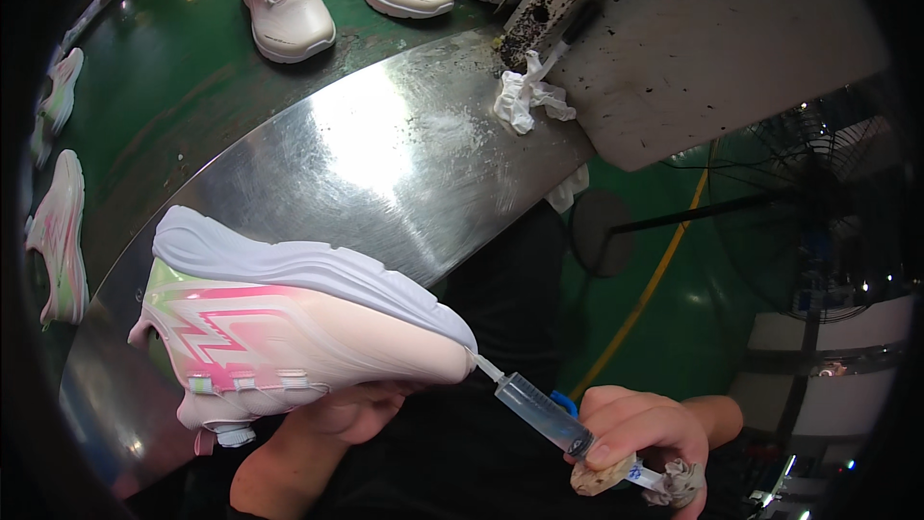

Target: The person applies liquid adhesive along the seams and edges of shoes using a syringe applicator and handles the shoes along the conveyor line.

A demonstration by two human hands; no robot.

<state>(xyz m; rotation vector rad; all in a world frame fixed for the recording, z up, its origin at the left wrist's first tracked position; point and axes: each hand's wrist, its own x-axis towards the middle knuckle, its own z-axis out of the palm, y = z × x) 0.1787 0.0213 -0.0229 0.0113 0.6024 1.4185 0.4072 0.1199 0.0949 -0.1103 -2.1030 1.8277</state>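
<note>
A pink and white sneaker [356,327] is held sole up, its pale lavender sole [308,260] on top and its toe pointing right. My left hand [356,414] grips it from below, with the fingers partly hidden behind the upper. In my right hand [640,424] is a clear syringe [537,411] with some clear liquid in it. Its thin nozzle meets the toe edge, where sole and upper join. Crumpled wrapping covers the syringe's flange and the plunger end [676,483]. Something small and blue [564,403] shows beside the barrel.
A shiny metal ledge [433,164] borders a green surface [183,67] carrying several similar sneakers [287,5]. White crumpled tissue [529,96] lies by a dirty metal panel [712,48]. To the right stands a black floor fan [818,202]; a yellow line [645,299] crosses the green floor.
</note>
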